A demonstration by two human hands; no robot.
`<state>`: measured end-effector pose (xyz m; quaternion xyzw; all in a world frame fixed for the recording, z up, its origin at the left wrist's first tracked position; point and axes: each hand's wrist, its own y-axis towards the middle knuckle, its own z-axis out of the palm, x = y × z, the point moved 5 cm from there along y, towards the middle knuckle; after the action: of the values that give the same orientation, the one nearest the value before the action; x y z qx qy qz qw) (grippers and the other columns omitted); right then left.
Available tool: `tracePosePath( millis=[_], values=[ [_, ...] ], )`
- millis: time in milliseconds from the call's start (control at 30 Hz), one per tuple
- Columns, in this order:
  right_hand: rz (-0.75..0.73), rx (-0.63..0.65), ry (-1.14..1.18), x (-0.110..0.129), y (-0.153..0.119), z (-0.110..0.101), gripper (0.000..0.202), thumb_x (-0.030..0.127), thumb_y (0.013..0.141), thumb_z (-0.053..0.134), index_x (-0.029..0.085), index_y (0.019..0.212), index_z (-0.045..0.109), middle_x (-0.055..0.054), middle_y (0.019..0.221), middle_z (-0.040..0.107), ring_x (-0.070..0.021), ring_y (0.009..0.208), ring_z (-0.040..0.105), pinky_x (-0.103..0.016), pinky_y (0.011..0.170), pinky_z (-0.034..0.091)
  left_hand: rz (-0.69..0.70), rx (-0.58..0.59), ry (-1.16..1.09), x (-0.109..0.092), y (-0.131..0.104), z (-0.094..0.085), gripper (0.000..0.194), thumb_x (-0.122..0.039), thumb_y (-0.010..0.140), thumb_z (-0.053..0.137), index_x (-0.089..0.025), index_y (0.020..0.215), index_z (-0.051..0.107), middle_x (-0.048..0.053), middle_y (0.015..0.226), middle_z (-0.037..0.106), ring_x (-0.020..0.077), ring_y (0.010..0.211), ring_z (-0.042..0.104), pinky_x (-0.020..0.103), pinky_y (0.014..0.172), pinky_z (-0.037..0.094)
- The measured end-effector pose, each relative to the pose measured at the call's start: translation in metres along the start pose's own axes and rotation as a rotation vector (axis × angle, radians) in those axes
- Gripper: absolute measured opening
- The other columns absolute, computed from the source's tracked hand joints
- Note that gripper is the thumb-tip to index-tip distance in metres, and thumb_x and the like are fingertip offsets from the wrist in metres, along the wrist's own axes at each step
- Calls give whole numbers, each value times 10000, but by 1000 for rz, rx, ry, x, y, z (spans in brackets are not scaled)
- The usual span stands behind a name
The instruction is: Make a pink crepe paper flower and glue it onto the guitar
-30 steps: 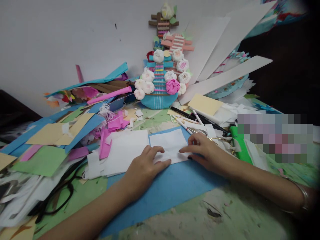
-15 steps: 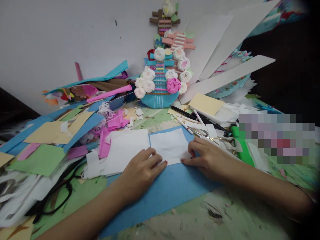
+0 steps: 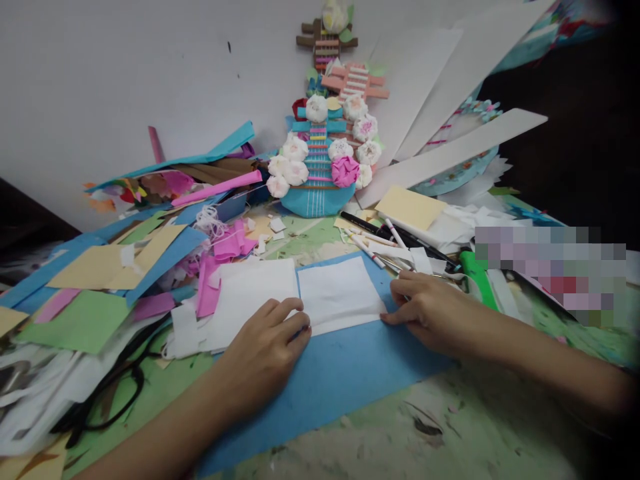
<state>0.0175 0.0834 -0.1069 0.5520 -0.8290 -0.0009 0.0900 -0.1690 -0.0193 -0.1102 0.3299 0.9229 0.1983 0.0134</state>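
A white paper square (image 3: 343, 293) lies on a blue sheet (image 3: 330, 387), with a crease along its near edge. My left hand (image 3: 273, 343) has its curled fingertips at the square's near left corner. At the near right corner, my right hand (image 3: 425, 307) touches the edge, its thumb and fingers bent together. Both hands appear to pinch the paper's edge. A stack of white paper (image 3: 250, 287) lies just left of the square, partly behind my left hand.
Paper guitar models with flowers (image 3: 317, 193) stand against the wall. Pens (image 3: 370, 250) and a green object (image 3: 479, 279) lie at the right. Coloured paper scraps (image 3: 80, 320) and black-framed glasses (image 3: 135, 393) are at the left. A pixelated patch covers the far right.
My hands have moved apart along the near edge of the white square, the left hand leftward and the right hand rightward. A crease near that edge now shows more clearly.
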Motion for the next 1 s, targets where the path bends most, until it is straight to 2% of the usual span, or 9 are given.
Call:
tracePosePath(
  millis=[133, 267, 367, 467, 533, 600, 700, 867, 1000],
  values=[
    [-5, -19, -2, 2, -2, -1, 320, 29, 746, 550, 275, 805, 745, -33, 696, 553, -156, 691, 472, -280, 627, 363, -16, 52, 12, -3, 2, 0, 244, -17, 829, 427, -91, 872, 655, 115, 835, 636, 288, 946, 523, 429, 700, 483],
    [-64, -157, -98, 18, -3, -3, 259, 52, 783, 514, 200, 803, 726, -79, 790, 586, -190, 762, 490, -324, 680, 405, -61, 94, 13, -3, 3, 2, 242, -24, 819, 446, -104, 910, 655, 120, 840, 633, 264, 887, 528, 417, 694, 473],
    [-188, -209, -124, 35, -3, 1, 267, 94, 843, 473, 144, 1009, 676, -119, 984, 622, -216, 909, 524, -362, 780, 433, -77, 83, -109, 9, 2, -2, 281, -44, 835, 445, -142, 1022, 630, 107, 907, 631, 239, 917, 524, 395, 747, 466],
    [-283, -209, -130, 43, -3, 12, 335, 163, 895, 449, 118, 1205, 567, -116, 1195, 598, -220, 1106, 509, -370, 919, 412, -226, 97, -260, 35, -5, -13, 198, -133, 867, 467, -183, 975, 625, 77, 968, 613, 195, 934, 528, 345, 806, 451],
    [-284, -207, -134, 42, -2, 18, 351, 226, 910, 456, 122, 1233, 542, -102, 1235, 589, -212, 1131, 516, -365, 945, 410, -341, 233, -286, 51, -14, -18, 109, -277, 824, 574, -184, 873, 602, 58, 931, 592, 191, 874, 531, 325, 761, 450],
    [-264, -206, -128, 40, -1, 21, 332, 251, 916, 459, 130, 1209, 561, -97, 1204, 612, -203, 1091, 551, -357, 929, 430, -390, 386, -268, 58, -22, -21, 276, -395, 735, 656, -182, 879, 554, 53, 925, 561, 200, 833, 517, 316, 700, 441],
    [-251, -219, -122, 41, 0, 21, 304, 227, 920, 454, 128, 1178, 582, -109, 1173, 627, -203, 1079, 563, -360, 932, 444, -350, 469, -212, 59, -27, -24, 256, -353, 760, 611, -177, 922, 521, 57, 932, 535, 203, 835, 496, 313, 702, 423],
    [-253, -199, -102, 44, 2, 21, 319, 198, 923, 436, 114, 1201, 568, -120, 1193, 615, -219, 1108, 551, -389, 942, 468, -229, 464, -164, 55, -25, -17, 103, -211, 825, 499, -161, 909, 531, 64, 918, 528, 186, 821, 496, 305, 719, 421],
    [-254, -192, -87, 43, 2, 22, 325, 200, 921, 438, 113, 1208, 564, -121, 1197, 610, -230, 1134, 531, -402, 940, 474, -178, 451, -155, 49, -23, -14, 102, -148, 839, 440, -157, 834, 541, 58, 900, 540, 163, 807, 511, 278, 710, 428]
  ],
)
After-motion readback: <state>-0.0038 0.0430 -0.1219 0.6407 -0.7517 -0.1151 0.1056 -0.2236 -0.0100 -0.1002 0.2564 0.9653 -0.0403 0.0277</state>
